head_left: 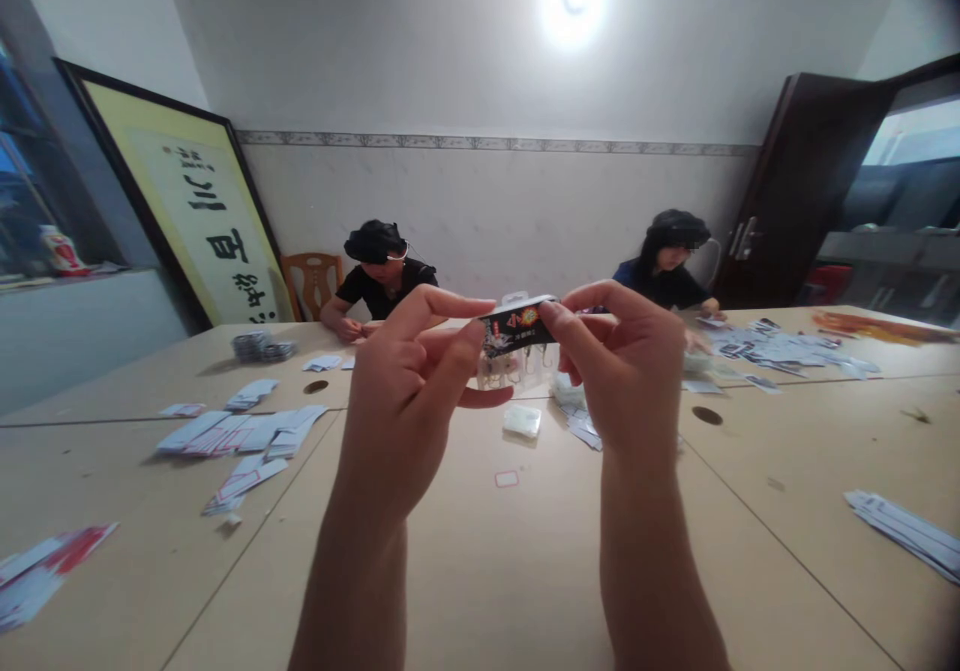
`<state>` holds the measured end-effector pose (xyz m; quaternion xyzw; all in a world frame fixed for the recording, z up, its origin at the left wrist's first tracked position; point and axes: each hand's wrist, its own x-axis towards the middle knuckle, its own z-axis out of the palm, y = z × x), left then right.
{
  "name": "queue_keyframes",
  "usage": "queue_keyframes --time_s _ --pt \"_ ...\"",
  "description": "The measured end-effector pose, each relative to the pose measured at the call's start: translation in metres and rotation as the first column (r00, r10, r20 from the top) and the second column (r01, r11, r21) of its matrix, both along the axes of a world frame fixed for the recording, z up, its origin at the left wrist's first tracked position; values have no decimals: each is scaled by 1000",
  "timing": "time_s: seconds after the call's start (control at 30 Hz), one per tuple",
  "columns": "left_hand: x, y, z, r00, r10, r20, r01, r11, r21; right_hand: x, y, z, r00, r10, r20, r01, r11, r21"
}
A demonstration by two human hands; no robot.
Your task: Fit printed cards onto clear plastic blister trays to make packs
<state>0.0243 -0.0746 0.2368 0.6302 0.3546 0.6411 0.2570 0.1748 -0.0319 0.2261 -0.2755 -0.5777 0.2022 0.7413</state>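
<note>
In the head view I hold up a small clear plastic pack of fish hooks over the table. A black label card with orange and white print runs along its upper part, slightly tilted. My left hand pinches the card's left end between thumb and index finger, its lower fingers curling behind the pack. At the right end, the thumb and index finger of my right hand grip the card. Thin curved hooks show through the plastic beneath the label. Below the pack, a small translucent packet lies on the table.
Stacks of white paper cards lie to the left, with dark packs farther back. A wide heap of cards spreads at the back right, and more strips lie at right. Two people work across the table.
</note>
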Motion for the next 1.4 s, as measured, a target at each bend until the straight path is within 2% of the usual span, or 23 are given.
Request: queue_keyframes --time_s 0.17,0.33,0.53,0.73,0.83,0.93,1.07,1.17,1.4 --pt "4 -1 0 1000 29 4 -29 999 29 -1 1 -1 999 12 -38 -12 1000 0" --pt "1 1 1 1000 -3 -11 4 999 32 -1 6 -2 996 62 -71 -64 997 -34" --pt "-8 6 2 995 -94 19 94 996 12 4 11 -1 958 260 -123 -267 963 -40" --pt "-12 19 -1 979 -186 82 190 981 -48 11 9 3 884 454 -114 -465 878 -116" --pt "-12 31 -5 976 -209 57 210 977 -15 14 18 2 867 486 -104 -496 860 -119" --pt "-11 42 -9 987 -160 8 160 986 -40 12 33 -2 853 513 -96 -522 843 -128" --pt "-13 53 -13 990 -141 18 142 986 -85 7 54 -9 864 498 -69 -503 853 -136" --pt "-19 59 -14 982 -182 48 186 975 -117 6 66 -13 866 501 -2 -495 855 -157" --pt "-40 59 -11 936 -330 122 348 918 -190 15 72 -13 755 650 86 -612 747 -260"
